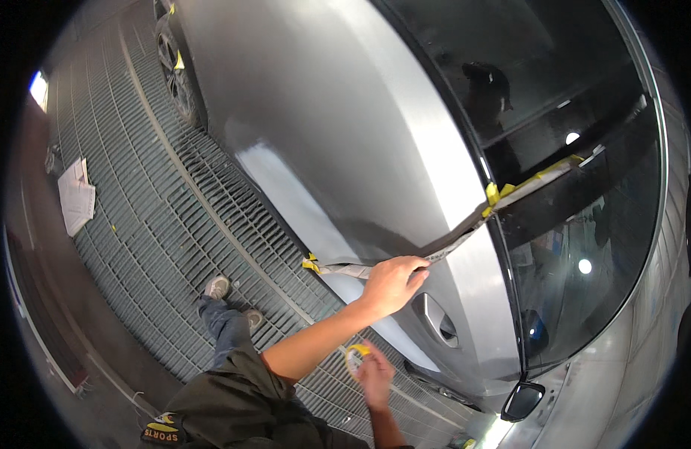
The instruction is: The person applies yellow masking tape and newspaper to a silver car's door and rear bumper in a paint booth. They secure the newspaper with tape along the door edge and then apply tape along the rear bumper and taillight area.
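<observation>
My left hand (pixel 396 283) reaches over a silver-grey car door (pixel 480 280), its fingertips on a narrow masking paper strip (pixel 345 270) along the gap between two doors. Its fingers are curled, and whether they pinch the strip is hidden. Yellow masking tape (pixel 311 262) holds the strip's lower end; more yellow tape (pixel 492 194) sits at the window's base. A taped strip (pixel 539 181) continues up the pillar between the side windows. My right hand (pixel 377 370), blurred, holds a roll of yellow masking tape (pixel 354 359) low beside the car.
Metal floor grating (pixel 154 224) runs beside the car under my shoes (pixel 217 287). A door handle (pixel 435 319) is just past my left hand, with a side mirror (pixel 523 401) farther right. A wheel (pixel 177 73) is at upper left. Papers (pixel 77 196) lie at far left.
</observation>
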Tool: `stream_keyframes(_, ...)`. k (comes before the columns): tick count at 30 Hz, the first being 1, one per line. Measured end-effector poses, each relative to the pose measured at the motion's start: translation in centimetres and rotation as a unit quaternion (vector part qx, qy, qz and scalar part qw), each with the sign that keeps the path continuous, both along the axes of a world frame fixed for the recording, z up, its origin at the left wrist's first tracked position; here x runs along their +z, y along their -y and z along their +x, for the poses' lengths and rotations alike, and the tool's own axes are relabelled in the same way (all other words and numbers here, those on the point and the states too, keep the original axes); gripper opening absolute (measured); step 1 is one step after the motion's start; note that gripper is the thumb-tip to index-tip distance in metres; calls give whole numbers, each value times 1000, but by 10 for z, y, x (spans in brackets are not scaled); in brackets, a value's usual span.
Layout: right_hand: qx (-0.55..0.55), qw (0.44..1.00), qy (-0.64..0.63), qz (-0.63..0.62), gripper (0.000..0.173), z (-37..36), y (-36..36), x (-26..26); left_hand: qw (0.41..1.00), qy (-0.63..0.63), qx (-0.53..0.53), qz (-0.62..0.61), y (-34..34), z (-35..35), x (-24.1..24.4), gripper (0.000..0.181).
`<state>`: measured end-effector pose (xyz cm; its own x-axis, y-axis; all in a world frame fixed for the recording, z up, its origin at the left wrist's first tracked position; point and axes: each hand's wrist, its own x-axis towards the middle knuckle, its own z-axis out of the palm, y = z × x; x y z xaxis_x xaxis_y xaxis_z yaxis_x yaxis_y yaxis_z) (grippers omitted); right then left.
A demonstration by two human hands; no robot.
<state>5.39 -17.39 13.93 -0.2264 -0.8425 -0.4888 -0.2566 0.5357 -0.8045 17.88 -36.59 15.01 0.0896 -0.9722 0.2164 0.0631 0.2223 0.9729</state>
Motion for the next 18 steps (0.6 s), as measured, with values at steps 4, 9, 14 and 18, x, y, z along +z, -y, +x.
stream_keyframes(4, -22, 994, 14, -105, 53, -6, 38, 64, 1000, 10, 5, -4, -8, 1, -11, 25)
stream_keyframes(9, -22, 986, -3, -165, 69, -5, 70, 132, 995, 58, -72, 31, -17, 26, 18, 31)
stream_keyframes(14, 116, 965, -144, -185, 75, 28, 109, 172, 957, -60, -280, 45, -14, 53, 54, 41)
stream_keyframes(18, 188, 924, -290, -163, 74, 48, 138, 192, 942, -144, -300, 35, 17, 60, 65, 30)
